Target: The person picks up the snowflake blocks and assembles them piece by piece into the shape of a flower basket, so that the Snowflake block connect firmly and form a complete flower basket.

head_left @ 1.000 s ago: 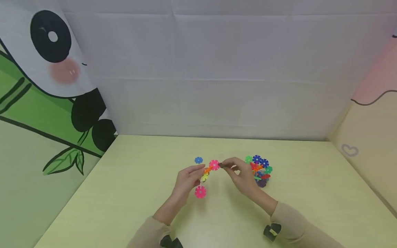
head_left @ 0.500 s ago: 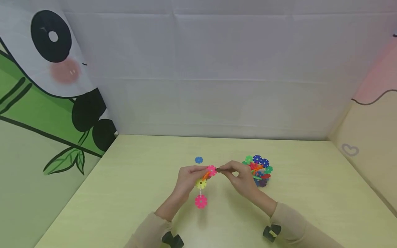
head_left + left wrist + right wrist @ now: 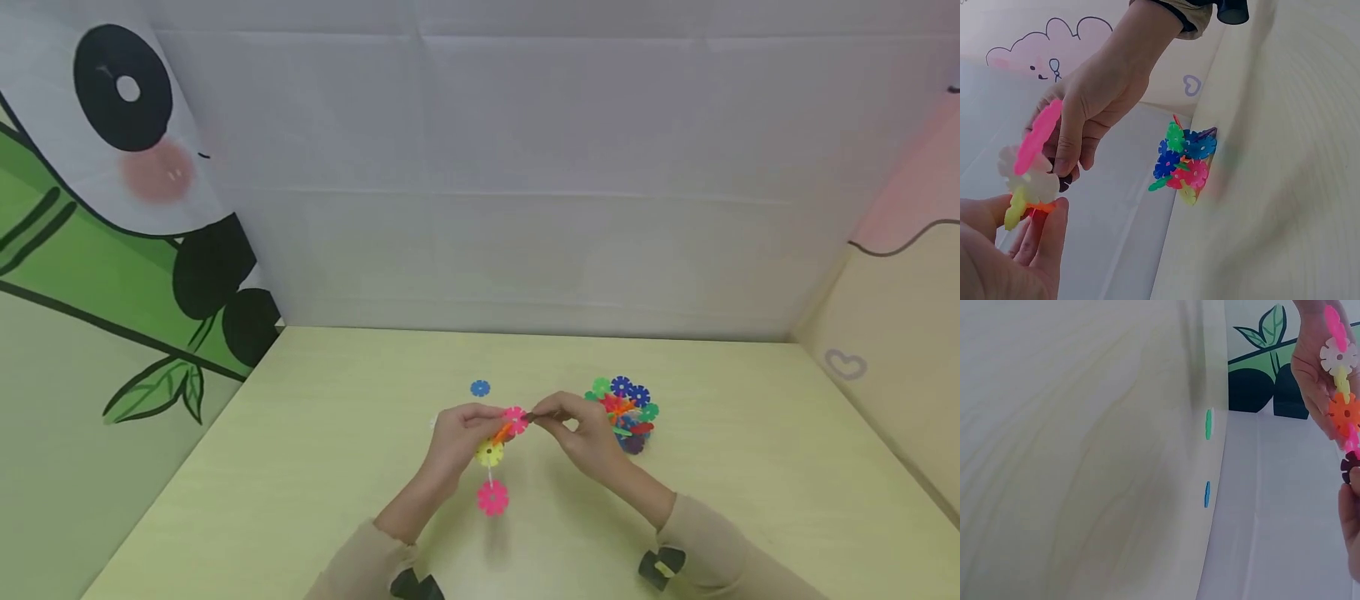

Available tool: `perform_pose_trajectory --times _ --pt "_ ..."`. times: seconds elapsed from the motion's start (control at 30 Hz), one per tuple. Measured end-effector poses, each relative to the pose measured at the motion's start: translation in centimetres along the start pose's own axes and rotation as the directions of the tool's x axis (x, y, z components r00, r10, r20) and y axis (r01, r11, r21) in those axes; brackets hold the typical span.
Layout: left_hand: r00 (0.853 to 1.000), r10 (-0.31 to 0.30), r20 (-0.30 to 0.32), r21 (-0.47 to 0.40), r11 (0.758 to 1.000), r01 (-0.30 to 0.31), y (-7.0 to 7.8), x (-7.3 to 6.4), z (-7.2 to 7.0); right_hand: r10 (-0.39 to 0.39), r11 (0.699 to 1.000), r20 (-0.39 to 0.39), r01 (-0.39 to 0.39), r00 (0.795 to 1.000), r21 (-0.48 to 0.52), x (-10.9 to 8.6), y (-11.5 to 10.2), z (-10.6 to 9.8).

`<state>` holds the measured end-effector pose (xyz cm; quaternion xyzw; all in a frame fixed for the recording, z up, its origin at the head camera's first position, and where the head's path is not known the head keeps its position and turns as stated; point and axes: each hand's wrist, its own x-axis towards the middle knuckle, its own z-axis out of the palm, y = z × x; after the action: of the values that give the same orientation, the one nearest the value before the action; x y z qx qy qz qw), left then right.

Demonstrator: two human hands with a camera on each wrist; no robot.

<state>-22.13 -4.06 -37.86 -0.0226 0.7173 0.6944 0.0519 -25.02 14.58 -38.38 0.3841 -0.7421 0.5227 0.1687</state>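
Observation:
My left hand (image 3: pixel 456 446) pinches a chain of interlocked plastic snowflake discs, at its orange disc (image 3: pixel 1346 414). From there the chain hangs through a yellow disc (image 3: pixel 490 453) and a white disc (image 3: pixel 1339 356) to a pink disc (image 3: pixel 492 497) at the lower end. Another pink disc (image 3: pixel 515 420) sits at the top, facing my right hand (image 3: pixel 588 433). Thumb and forefinger of that hand pinch a dark snowflake disc (image 3: pixel 1349 467), its edge right at the upper pink disc. Fingers hide part of the dark disc.
A pile of mixed-colour snowflake discs (image 3: pixel 1196 172) lies on the table (image 3: pixel 300 500), right of my right hand. One blue disc (image 3: pixel 480 388) lies beyond my left hand, and a green disc (image 3: pixel 1208 424) shows near it in the right wrist view. A white cloth wall (image 3: pixel 525 208) stands behind.
The chain and both hands have come down slightly towards me, and the lower pink disc hangs nearer. The dark disc has closed up to the upper pink disc.

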Motion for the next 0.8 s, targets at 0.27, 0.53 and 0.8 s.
perform_pose_trajectory --times 0.27,0.53,0.8 --pt "0.998 -0.057 0.007 0.017 0.998 0.057 -0.7 0.7 -0.7 0.036 0.999 0.038 -0.035 0.999 -0.036 0.5 -1.3 0.1" --pt "0.989 -0.069 -0.134 0.080 0.994 0.080 -1.3 1.1 -4.2 0.197 0.979 0.130 -0.188 0.972 -0.080 1.4 2.1 1.4" --pt "0.968 -0.089 -0.234 0.118 0.986 0.119 -0.8 0.4 -9.1 0.334 0.942 0.379 -0.314 0.863 -0.114 2.8 5.1 4.4"
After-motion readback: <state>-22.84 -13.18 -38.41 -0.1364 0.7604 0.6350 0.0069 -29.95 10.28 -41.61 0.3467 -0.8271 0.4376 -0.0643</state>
